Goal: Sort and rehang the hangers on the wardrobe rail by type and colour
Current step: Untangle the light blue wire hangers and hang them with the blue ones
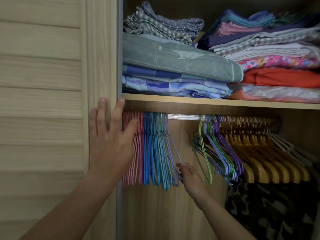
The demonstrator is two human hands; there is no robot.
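Wardrobe rail (185, 117) is seen under the shelf (207, 102), bare in the mid section only.

L end of rail: pink hangers (136, 149) are packed against the wardrobe side, then blue hangers (147, 153), then teal hangers (160, 153), then a few lavender hangers (170, 146) at the R edge of that group. All wire type, hung tight together.

R of the gap: a mixed wire bunch is hung, unsorted – green hanger (204, 153), light blue and purple hangers (237, 153) overlapped and tilted. Beyond that, yellow wooden hangers (259, 161) are packed in a row up to the far R end; white/grey ones are seen behind them, blurred.

Left hand (110, 144) is raised in front of the pink group, fingers (119, 110) spread wide and straight, nothing gripped. Thumb is laid on/near the pink hangers; contact can't be confirmed. Fingertips are up by the shelf edge and the door frame.

Right hand (190, 177) is lower, at the bottom of the lavender group. Its fingers are pinched on the lower part of the outermost lavender hanger, which is pulled off-vertical toward the R while its hook is on the rail.

Shelf above is loaded w/ folded linen (173, 63) in two stacks. Louvred door (43, 84) is at L. Camo fabric (268, 210) is seen below the wooden hangers, bottom R.
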